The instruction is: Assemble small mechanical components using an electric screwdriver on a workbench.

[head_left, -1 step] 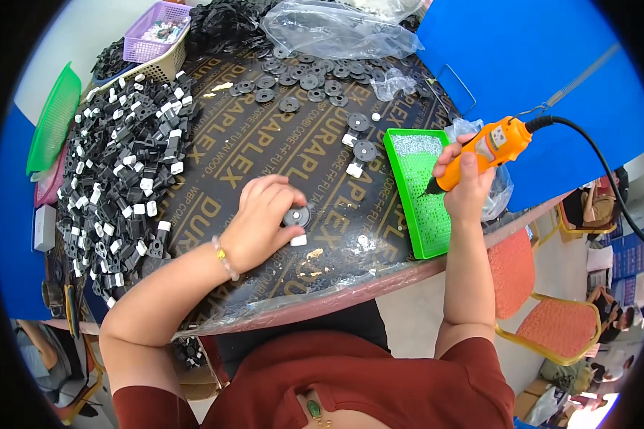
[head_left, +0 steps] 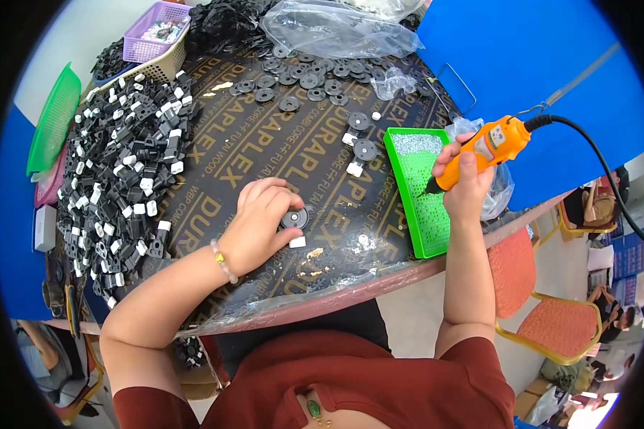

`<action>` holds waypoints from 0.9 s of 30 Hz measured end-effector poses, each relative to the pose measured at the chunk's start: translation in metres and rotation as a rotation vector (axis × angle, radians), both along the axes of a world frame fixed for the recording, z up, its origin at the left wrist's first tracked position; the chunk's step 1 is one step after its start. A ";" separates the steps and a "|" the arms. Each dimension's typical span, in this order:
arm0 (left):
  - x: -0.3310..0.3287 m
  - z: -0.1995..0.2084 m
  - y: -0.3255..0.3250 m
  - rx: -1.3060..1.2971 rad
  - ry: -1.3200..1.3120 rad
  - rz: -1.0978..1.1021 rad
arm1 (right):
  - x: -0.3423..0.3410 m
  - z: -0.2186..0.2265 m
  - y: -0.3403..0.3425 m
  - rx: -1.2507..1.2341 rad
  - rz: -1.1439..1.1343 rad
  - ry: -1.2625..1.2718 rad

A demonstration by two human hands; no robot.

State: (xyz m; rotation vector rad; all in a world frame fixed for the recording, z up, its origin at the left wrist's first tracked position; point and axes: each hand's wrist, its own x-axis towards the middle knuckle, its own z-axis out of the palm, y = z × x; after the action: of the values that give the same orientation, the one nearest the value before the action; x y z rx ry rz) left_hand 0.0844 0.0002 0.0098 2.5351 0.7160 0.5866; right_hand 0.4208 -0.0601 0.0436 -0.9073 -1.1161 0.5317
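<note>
My left hand (head_left: 259,227) rests on the printed table cover, its fingers pinching a round black disc part (head_left: 294,218) that lies flat, with a small white block (head_left: 298,242) just below it. My right hand (head_left: 468,187) grips an orange electric screwdriver (head_left: 488,146) with a black cable. The screwdriver's dark tip points down over a green tray (head_left: 423,218), which has a heap of tiny silver screws (head_left: 418,143) at its far end.
A big pile of black and white clips (head_left: 118,168) fills the left side. Several black discs (head_left: 304,80) lie at the far side, by a clear plastic bag (head_left: 336,28) and a purple basket (head_left: 154,30). An orange chair (head_left: 559,318) stands to the right.
</note>
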 end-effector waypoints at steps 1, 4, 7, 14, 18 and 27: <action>-0.002 0.000 -0.002 -0.002 0.005 0.002 | 0.001 -0.002 0.002 -0.013 -0.040 -0.020; -0.003 0.005 -0.003 -0.010 -0.014 0.048 | 0.002 -0.004 0.004 -0.009 -0.048 -0.033; 0.005 0.010 0.021 -0.002 -0.086 0.086 | 0.005 -0.007 0.003 -0.017 -0.053 -0.021; 0.067 -0.011 0.124 0.440 -0.070 0.277 | 0.000 0.008 -0.015 0.100 -0.040 0.036; 0.103 -0.025 0.169 0.552 -0.077 0.303 | -0.011 0.023 -0.036 0.127 -0.052 0.015; 0.130 -0.037 0.192 0.454 0.107 0.283 | -0.015 0.021 -0.064 0.097 -0.177 -0.019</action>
State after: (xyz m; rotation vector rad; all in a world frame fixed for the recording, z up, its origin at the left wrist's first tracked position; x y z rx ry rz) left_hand 0.2139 0.1919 -0.0268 2.9182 1.0987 0.7868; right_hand 0.4057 -0.1243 0.0641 -0.9175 -1.0580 0.3217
